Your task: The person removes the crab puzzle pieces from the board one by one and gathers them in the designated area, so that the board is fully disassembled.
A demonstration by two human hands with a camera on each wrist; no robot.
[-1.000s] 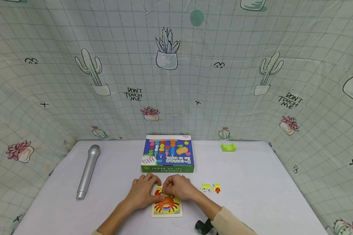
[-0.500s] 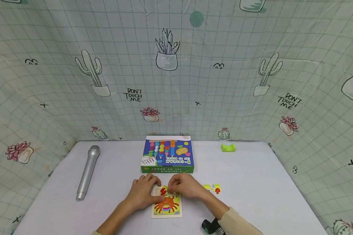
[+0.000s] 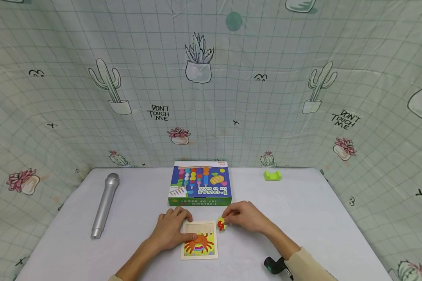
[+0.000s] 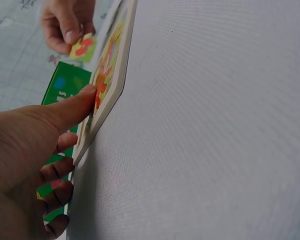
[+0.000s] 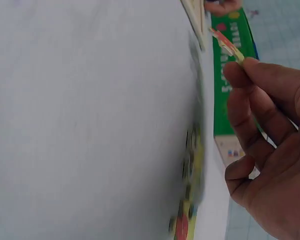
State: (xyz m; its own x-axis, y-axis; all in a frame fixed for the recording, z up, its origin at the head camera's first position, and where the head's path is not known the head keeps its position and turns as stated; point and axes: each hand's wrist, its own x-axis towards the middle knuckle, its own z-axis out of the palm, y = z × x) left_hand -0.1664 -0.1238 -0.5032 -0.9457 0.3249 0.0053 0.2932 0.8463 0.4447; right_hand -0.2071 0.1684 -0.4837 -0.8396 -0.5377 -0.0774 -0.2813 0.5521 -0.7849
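A small square wooden puzzle board [image 3: 199, 258] lies in front of me in the head view. Crab-picture pieces [image 3: 198, 246] fill its lower part, while bare wood shows along the top. My left hand [image 3: 170, 233] holds the board at its left side, thumb on the picture and fingers along the edge. Just right of the board, my right hand [image 3: 247, 216] pinches a yellow and red puzzle piece [image 3: 220, 224] between thumb and index finger. The right wrist view shows that piece [image 5: 225, 42] tilted, raised above the table. More puzzle pieces [image 5: 182, 222] lie below that hand, hidden in the head view.
Behind the board stands a blue and green bead-set box [image 3: 200, 185]. A silver microphone [image 3: 104, 207] lies at the left, and a lime-green notched block [image 3: 272, 175] sits at the back right. A black device [image 3: 275, 265] is by the right wrist.
My right hand has lifted the yellow and red piece out of the board's top part and carried it right. The left hand has stayed in place.
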